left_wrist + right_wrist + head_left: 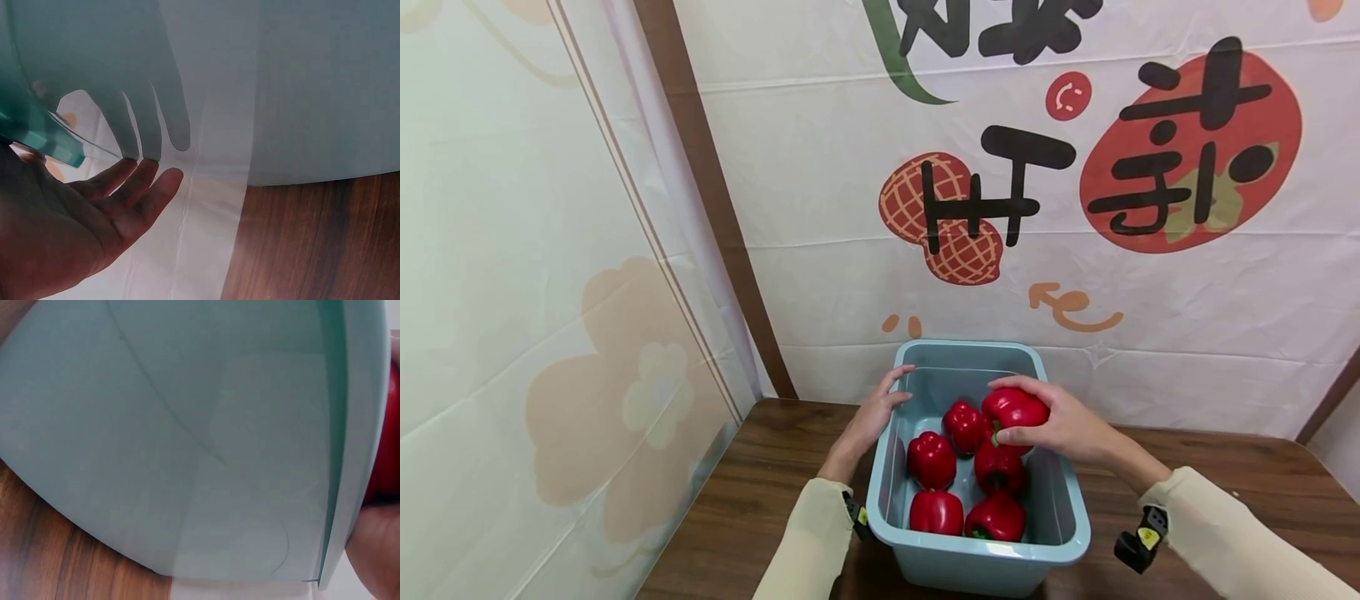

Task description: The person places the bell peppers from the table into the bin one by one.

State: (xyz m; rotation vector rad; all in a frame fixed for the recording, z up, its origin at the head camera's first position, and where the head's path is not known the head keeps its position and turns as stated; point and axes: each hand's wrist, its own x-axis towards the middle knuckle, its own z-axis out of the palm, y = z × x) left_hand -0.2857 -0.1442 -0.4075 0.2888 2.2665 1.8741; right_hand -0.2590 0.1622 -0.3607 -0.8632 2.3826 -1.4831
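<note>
A light blue plastic bin point(981, 554) stands on the table with several red bell peppers point(932, 460) inside. My left hand point(872, 417) holds the bin's left rim in the head view, thumb and index finger over the edge. In the left wrist view, the other fingers point(159, 194) touch the bin's outer wall point(312, 81). Over the bin's right side, my right hand point(1067, 421) grips a red bell pepper point(1017, 408) between thumb and fingers, above the other peppers. The right wrist view mostly shows the outer wall point(156, 456), with a sliver of red pepper point(389, 444) past the rim.
The dark wood table point(760, 500) runs under the bin. Behind it hangs a white printed cloth point(842, 208) with dark characters and red pictures. Another cloth panel point(490, 292) with a pale orange flower closes off the left side.
</note>
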